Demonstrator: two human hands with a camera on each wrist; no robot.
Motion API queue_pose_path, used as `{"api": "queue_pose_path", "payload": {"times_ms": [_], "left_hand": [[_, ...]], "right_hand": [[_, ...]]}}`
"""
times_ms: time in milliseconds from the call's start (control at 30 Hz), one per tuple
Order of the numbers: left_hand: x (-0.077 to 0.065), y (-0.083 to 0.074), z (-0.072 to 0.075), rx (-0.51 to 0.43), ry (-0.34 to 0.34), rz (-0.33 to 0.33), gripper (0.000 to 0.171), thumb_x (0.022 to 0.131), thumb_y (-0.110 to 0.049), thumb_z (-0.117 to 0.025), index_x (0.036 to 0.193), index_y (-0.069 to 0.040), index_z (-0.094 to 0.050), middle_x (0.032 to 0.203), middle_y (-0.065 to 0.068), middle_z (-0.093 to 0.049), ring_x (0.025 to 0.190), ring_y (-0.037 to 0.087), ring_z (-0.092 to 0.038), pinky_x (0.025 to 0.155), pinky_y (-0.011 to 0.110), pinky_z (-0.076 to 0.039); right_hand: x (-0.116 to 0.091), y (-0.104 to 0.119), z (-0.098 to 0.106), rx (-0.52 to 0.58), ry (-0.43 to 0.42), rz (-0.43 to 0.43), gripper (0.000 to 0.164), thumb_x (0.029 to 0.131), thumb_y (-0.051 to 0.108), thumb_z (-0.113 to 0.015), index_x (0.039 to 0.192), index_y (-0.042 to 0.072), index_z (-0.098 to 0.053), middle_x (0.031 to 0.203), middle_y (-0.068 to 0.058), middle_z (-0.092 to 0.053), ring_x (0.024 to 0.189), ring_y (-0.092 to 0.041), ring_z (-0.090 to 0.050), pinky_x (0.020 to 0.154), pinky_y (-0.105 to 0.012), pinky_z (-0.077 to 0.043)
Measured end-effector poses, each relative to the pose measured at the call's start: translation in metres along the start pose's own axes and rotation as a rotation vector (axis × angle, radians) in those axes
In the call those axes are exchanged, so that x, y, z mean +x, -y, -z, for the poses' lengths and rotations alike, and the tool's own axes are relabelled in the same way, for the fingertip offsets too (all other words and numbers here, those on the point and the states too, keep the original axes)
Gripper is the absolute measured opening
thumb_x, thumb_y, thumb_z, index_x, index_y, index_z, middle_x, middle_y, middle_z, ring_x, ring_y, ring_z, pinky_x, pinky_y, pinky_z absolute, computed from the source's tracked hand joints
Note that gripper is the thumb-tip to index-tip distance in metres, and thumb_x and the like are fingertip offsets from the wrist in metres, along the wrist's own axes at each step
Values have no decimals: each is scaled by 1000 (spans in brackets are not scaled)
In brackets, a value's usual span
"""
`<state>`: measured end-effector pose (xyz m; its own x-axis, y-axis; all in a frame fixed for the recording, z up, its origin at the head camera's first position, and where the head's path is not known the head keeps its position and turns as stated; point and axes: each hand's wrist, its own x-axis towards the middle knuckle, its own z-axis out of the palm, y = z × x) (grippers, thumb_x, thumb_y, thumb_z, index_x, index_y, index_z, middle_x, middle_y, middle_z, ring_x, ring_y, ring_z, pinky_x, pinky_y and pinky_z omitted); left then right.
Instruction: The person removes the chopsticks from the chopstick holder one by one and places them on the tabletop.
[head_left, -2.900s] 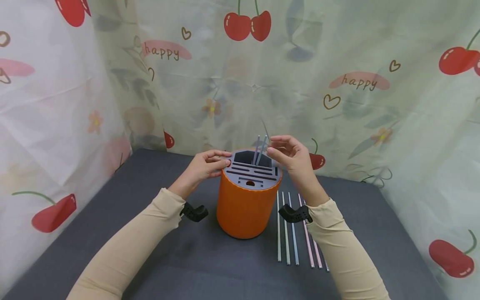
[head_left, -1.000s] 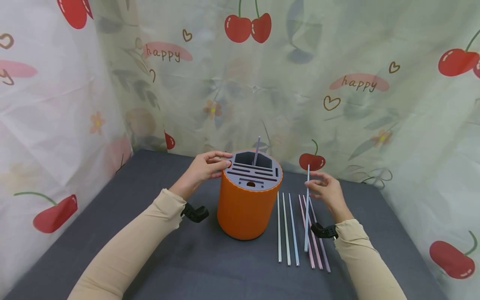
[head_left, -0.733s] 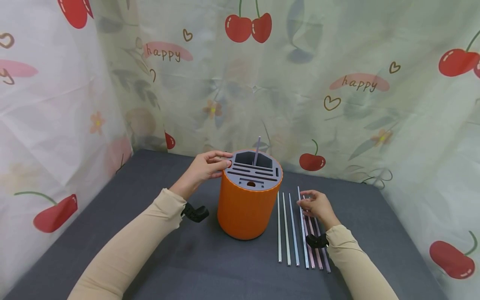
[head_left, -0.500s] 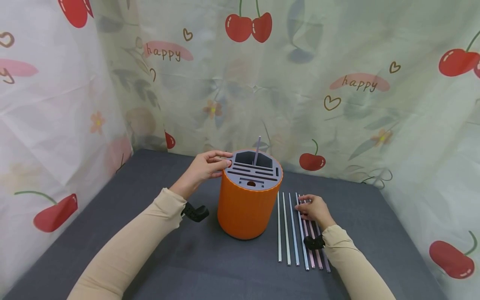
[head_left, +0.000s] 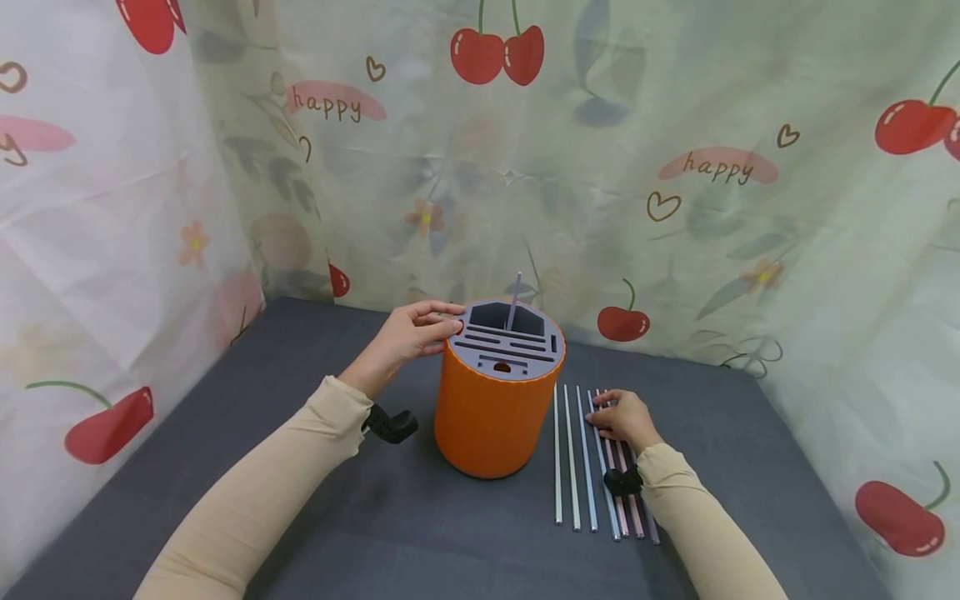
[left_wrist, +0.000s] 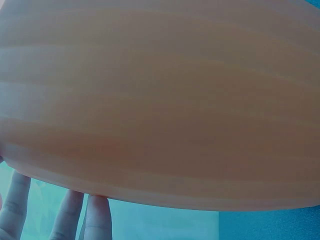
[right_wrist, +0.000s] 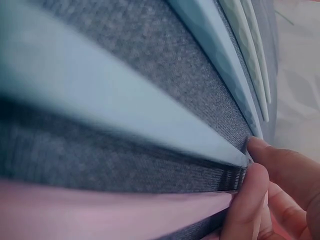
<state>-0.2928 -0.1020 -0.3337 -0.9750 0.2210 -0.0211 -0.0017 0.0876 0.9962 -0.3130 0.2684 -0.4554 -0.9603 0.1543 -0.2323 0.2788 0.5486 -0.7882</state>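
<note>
My left hand (head_left: 405,337) holds the left rim of an orange cylindrical knife block (head_left: 487,433) with a slotted grey top. Its straight fingers meet the block's orange side (left_wrist: 160,130) in the left wrist view. A purple chopstick (head_left: 515,296) stands upright in the block's large opening. To the right, my right hand (head_left: 630,418) pinches the far end of a light blue chopstick (head_left: 611,507) low over the cloth. In the right wrist view, that blue chopstick (right_wrist: 115,97) meets the thumb and index finger, and a pink chopstick (right_wrist: 115,212) lies beside it.
Left of the held chopstick lie another blue chopstick (head_left: 590,487) and two pale green chopsticks (head_left: 573,487). Pink chopsticks (head_left: 637,521) and a purple chopstick (head_left: 654,529) lie on its right. A dark cloth (head_left: 450,542) covers the table; printed curtains (head_left: 480,150) stand behind.
The blue chopstick has come out of the knife block and moved right and down to the row on the cloth. Just now my right hand shifted its far end slightly left. The left hand stayed put.
</note>
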Motion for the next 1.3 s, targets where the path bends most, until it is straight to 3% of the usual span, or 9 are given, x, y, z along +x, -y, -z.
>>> {"api": "queue_pose_path", "payload": {"times_ms": [600, 833, 900, 1033, 1200, 1300], "left_hand": [[0, 0, 0, -5, 2, -1, 37, 87, -29, -74, 121, -21, -67, 118, 7, -64, 112, 20, -61, 97, 39, -50], [-1, 0, 0, 0, 6, -5, 36, 87, -28, -74, 122, -21, -67, 118, 7, -65, 111, 20, -61, 97, 40, -51], [-1, 0, -1, 1, 6, -6, 36, 87, -28, -74, 122, -21, -67, 117, 6, -65, 111, 20, -61, 96, 39, -51], [-1, 0, -1, -7, 7, -6, 36, 88, -27, -73, 122, -20, -67, 114, 5, -67, 111, 20, -62, 95, 38, -52], [1, 0, 0, -17, 5, -4, 37, 88, -27, -73, 123, -20, -66, 113, 3, -67, 110, 19, -61, 93, 37, -53], [1, 0, 0, -15, 6, -4, 38, 88, -28, -73, 124, -19, -66, 113, 3, -67, 110, 19, -62, 94, 38, -52]], "right_hand": [[2, 1, -1, -30, -1, -42, 37, 81, 3, -75, 115, -2, -60, 106, -20, -55, 62, -12, -59, 55, -24, -55], [-3, 13, 6, 36, 17, -53, 42, 84, 5, -73, 122, -3, -58, 90, -11, -61, 64, -11, -60, 59, -23, -55], [-7, 23, 14, 93, 31, -3, 45, 86, 7, -72, 127, -5, -55, 88, -8, -64, 67, -10, -61, 63, -25, -57], [-17, 58, 32, 276, 46, 197, 47, 92, 13, -66, 133, -5, -49, 92, 1, -67, 74, -6, -65, 72, -25, -58], [-40, 118, 45, 576, 50, 474, 33, 93, 17, -65, 124, 7, -56, 101, 1, -62, 88, -8, -67, 80, -23, -56], [-57, 149, 42, 670, 73, 599, 29, 92, 15, -67, 120, 12, -60, 105, -2, -61, 96, -14, -66, 83, -25, -55]]}}
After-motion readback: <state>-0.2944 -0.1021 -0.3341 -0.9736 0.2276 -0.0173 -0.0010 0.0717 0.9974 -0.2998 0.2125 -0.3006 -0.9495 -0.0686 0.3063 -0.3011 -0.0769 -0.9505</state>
